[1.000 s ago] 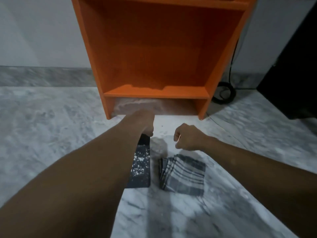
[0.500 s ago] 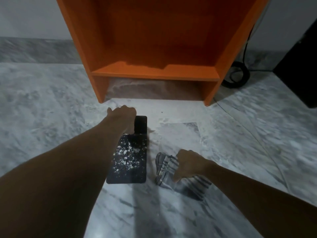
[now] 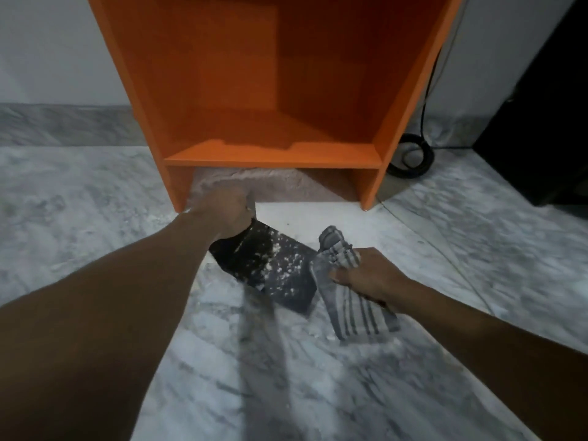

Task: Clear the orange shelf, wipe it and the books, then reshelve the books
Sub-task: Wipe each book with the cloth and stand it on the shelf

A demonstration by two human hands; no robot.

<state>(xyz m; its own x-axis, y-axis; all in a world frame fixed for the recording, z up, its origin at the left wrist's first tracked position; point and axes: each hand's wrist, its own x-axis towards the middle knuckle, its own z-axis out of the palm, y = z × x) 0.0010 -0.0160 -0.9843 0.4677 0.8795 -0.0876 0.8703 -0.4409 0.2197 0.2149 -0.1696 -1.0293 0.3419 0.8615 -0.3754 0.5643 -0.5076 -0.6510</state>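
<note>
The orange shelf stands against the wall with its lower compartment bare. In front of it a black book speckled with white dust is lifted at its far end off the marble floor and tilted. My left hand grips that far end. My right hand grips a grey striped cloth, which hangs down beside the book's right edge.
A black cable coil lies on the floor right of the shelf, with a cord running up the wall. A dark cabinet stands at the far right. Grey marble floor spreads around, dusty near the shelf's foot.
My left hand has raised and turned the black book off the floor. My right hand has closed on the striped cloth and picked it up beside the book.
</note>
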